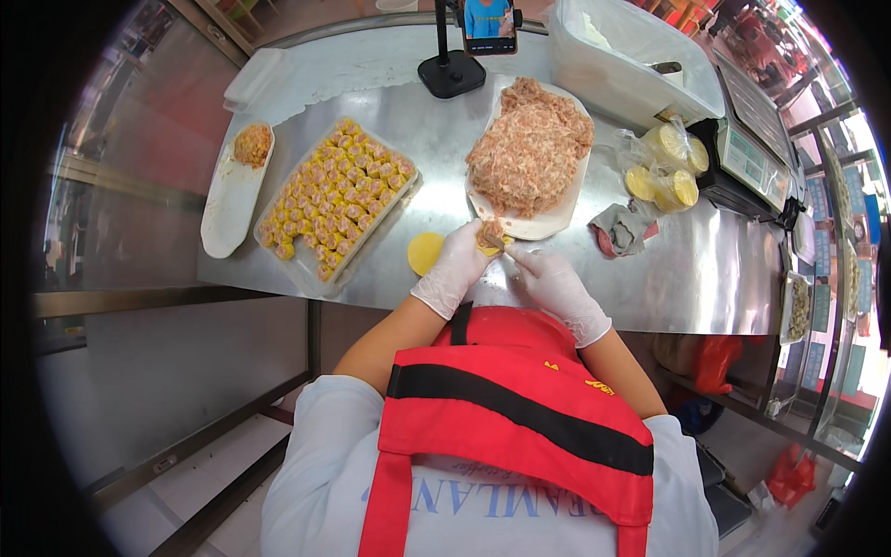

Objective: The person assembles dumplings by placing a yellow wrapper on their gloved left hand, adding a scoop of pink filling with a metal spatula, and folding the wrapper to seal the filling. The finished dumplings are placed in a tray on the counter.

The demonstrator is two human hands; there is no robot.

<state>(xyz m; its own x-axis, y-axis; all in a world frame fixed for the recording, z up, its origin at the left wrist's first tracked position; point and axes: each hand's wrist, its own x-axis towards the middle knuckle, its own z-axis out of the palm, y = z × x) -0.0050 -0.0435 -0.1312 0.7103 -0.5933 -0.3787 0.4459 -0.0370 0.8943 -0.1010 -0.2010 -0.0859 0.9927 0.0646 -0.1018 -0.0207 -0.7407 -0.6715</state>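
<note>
My gloved left hand (459, 262) holds a yellow dumpling wrapper (487, 248) with a dab of minced meat filling (492, 230) on it. In my gloved right hand (553, 278) is a thin spreading tool (495, 241), its tip against the filling. Just beyond both hands lies a white platter (539, 230) heaped with minced meat (527, 157). Beside my left hand, a round yellow wrapper (424, 253) rests flat on the steel table. Farther left, a clear tray (306, 280) holds rows of shaped yellow dumplings (337, 195), with a gap at its near corner.
A long white dish (226, 216) with a small mound of filling stands at the far left. Bagged wrappers (672, 163), a crumpled cloth (621, 228) and a scale (752, 157) are on the right. At the back are a phone stand (451, 72) and a plastic tub (626, 69).
</note>
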